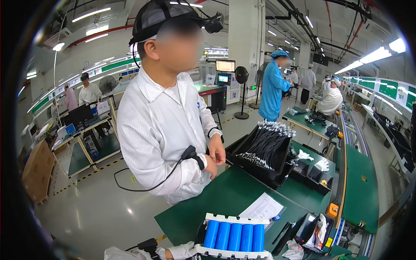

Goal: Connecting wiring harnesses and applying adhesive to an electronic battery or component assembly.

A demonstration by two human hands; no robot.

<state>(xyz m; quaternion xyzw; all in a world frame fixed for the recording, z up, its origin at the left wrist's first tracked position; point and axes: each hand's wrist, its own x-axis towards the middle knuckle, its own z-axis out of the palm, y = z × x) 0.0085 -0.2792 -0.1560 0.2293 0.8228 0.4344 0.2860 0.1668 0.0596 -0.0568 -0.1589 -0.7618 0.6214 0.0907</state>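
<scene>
At the lower middle, a battery pack [234,236] has a row of several blue cylindrical cells between white slotted end holders. My left hand [183,250], in a white glove, grips the pack's near left corner; some of its fingers are hidden. A black strap with a cable circles that wrist. My right hand cannot be made out at the lower edge. Behind the pack, a printed sheet of paper [262,207] lies on the green tabletop [225,193]. To its right stands an open black box [313,232] with crumpled white material in and beside it.
A person in a white coat [160,130] stands close at the left edge of the table, hands together. Black bins [264,158] of cables with metal ends stand beyond. White gloves [321,165] lie by small trays. A conveyor line [359,138] runs along the right.
</scene>
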